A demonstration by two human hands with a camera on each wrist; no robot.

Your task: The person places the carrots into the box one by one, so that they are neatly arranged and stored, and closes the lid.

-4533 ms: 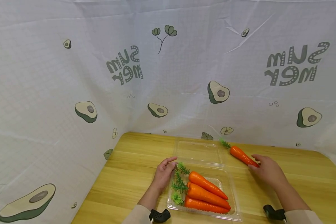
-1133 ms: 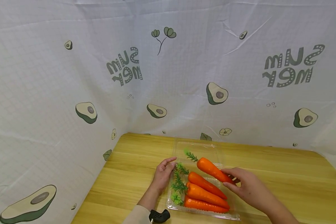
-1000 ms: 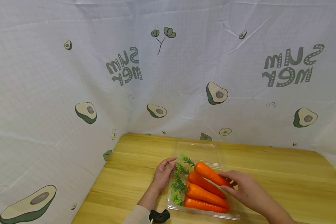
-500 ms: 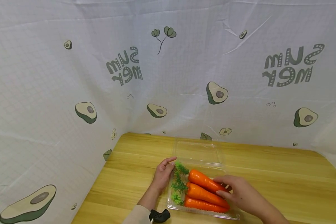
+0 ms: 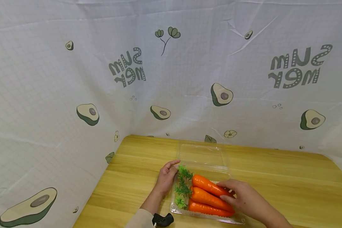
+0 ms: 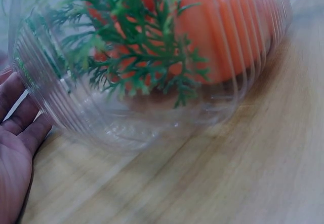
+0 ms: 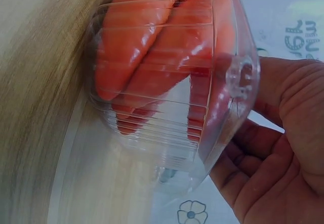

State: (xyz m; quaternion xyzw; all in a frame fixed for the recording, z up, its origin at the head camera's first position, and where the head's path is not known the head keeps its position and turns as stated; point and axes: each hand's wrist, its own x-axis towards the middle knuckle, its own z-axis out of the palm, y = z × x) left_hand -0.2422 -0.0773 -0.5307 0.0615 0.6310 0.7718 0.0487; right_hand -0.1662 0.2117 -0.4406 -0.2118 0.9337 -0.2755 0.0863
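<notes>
A clear plastic clamshell box (image 5: 236,218) stands on the table with carrots in it, leafy tops to the left. Along the far side of the box lies the uppermost carrot (image 5: 205,183), its narrow end pinched by my right hand (image 5: 242,196). Nearer carrots (image 5: 208,198) lie beside it; whatever is under the top one is hidden. My left hand (image 5: 165,180) rests with loosely extended fingers against the box's left wall. In the left wrist view green leaves (image 6: 147,46) show through that wall. Through the right end, the right wrist view shows carrot tips (image 7: 126,57).
Hinged back behind the box, its clear lid (image 5: 200,153) lies open on the wooden table (image 5: 288,180). A white cloth (image 5: 188,69) printed with avocados hangs behind and on the left. A black camera mount (image 5: 163,220) sits at the left wrist.
The carrot that lay on the table at right was picked up by my right hand, carried left and lowered into the box onto the rear carrot. My left hand stayed put.
</notes>
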